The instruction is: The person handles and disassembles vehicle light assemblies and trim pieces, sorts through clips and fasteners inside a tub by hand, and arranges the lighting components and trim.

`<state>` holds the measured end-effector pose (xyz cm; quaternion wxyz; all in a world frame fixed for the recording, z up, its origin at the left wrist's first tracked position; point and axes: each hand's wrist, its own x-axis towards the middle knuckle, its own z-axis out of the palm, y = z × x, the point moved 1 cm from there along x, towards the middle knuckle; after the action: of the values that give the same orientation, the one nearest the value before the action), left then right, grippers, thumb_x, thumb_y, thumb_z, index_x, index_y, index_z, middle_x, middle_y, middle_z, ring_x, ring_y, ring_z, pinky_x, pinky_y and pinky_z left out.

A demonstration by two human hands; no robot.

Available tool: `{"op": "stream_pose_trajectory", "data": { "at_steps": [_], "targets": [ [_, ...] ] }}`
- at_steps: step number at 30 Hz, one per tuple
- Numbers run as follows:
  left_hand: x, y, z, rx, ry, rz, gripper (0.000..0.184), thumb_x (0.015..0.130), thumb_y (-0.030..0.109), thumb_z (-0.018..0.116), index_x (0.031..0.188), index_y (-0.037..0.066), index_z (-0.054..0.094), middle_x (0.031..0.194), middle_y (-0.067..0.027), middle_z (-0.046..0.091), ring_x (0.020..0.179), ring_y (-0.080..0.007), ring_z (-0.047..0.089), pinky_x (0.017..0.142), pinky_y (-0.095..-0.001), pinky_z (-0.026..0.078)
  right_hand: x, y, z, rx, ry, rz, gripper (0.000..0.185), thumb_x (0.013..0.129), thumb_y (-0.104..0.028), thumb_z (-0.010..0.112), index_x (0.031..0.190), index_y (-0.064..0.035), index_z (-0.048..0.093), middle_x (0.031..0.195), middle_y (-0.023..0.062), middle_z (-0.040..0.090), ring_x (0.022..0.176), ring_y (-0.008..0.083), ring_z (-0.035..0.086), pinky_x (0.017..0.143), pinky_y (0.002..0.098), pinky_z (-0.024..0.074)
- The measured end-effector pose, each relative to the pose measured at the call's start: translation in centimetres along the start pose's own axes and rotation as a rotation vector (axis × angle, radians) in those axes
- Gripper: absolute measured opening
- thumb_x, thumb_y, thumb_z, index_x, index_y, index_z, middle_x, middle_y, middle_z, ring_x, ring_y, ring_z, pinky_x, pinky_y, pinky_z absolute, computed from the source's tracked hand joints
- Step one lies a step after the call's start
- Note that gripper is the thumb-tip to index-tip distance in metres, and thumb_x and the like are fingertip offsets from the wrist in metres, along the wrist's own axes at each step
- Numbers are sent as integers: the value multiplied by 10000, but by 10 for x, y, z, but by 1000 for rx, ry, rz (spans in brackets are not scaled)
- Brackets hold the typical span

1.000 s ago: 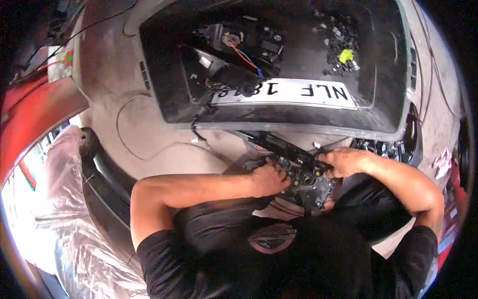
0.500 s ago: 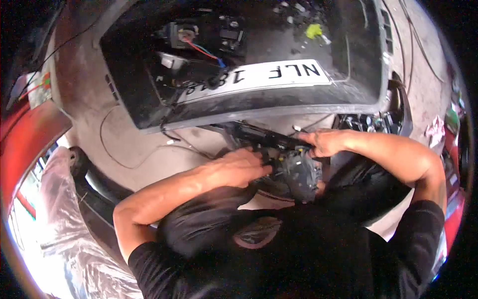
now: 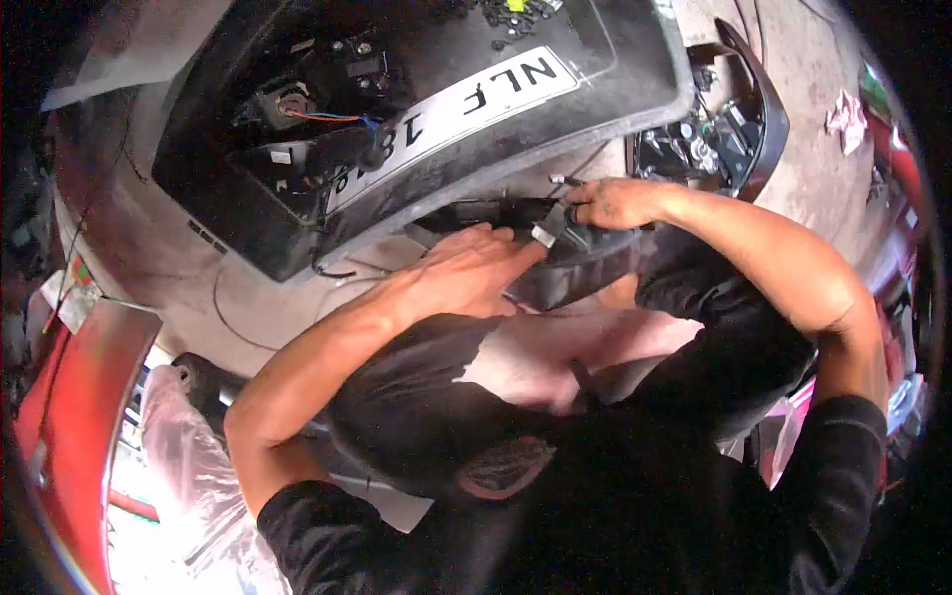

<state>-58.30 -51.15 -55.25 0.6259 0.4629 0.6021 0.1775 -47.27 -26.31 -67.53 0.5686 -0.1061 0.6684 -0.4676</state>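
A dark plastic car part (image 3: 585,283) with a small white label lies low in front of me, between my knees. My left hand (image 3: 471,266) is at its left side, fingers bent and touching it by the label; the thumb is hidden. My right hand (image 3: 613,203) grips its upper right edge with curled fingers. A short dark piece with a light tip sticks out beside the right fingertips; I cannot make out its kind. Just beyond is a large black car panel (image 3: 436,188) bearing a white number plate (image 3: 486,99).
Small loose parts and a yellow item (image 3: 516,5) lie on the black panel, near a connector with red and blue wires (image 3: 332,117). A curved black tray-like piece (image 3: 764,149) holds metal parts at right. Red panel (image 3: 74,397) and plastic sheeting (image 3: 198,476) stand left.
My view has shifted and tilted, so the panel sits further up and left. The plastic part has turned, showing its white label and a smoother dark side. Both hands stay at it.
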Motion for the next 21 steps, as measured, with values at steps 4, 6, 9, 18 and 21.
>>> {"op": "stream_pose_trajectory", "data": {
  "at_steps": [4, 6, 9, 18, 21],
  "targets": [
    [-7, 25, 3, -11, -24, 99, 671, 773, 314, 828, 1331, 37, 577, 1107, -231, 665, 1101, -438, 634, 924, -519, 518, -28, -37, -22, 134, -184, 134, 441, 966, -341, 600, 1312, -78, 672, 1154, 179, 744, 1001, 314, 720, 903, 432, 558],
    [-27, 40, 14, 94, 149, 219, 629, 753, 259, 840, 1285, 43, 582, 1102, -176, 677, 1110, -384, 640, 931, -492, 524, -40, 1, -16, 118, -193, -95, 457, 990, -351, 615, 1345, -69, 669, 1096, 158, 760, 922, 269, 722, 880, 395, 565],
    [-56, 76, -5, 93, 121, 166, 609, 731, 250, 863, 1239, 53, 591, 1073, -133, 676, 1106, -341, 625, 965, -487, 511, -86, -96, -45, -3, 69, 201, 417, 990, -364, 642, 1240, -42, 732, 1039, 170, 763, 884, 226, 719, 871, 379, 566],
    [-212, 155, -38, -14, 587, -69, 629, 753, 390, 838, 1233, 27, 653, 1131, -129, 696, 992, -325, 632, 927, -497, 484, -157, -167, -32, 1286, 702, -111, 509, 1062, -356, 553, 1406, 14, 617, 1277, 155, 723, 1182, 237, 672, 1058, 347, 475],
    [-251, 156, -31, 108, 720, -212, 642, 765, 433, 820, 1233, 22, 668, 1108, -131, 702, 1022, -332, 631, 1038, -561, 437, -139, -172, -9, 1199, 887, -29, 544, 1049, -336, 596, 1438, 43, 569, 1292, 170, 708, 1157, 234, 684, 1032, 365, 498]
  ]
}}
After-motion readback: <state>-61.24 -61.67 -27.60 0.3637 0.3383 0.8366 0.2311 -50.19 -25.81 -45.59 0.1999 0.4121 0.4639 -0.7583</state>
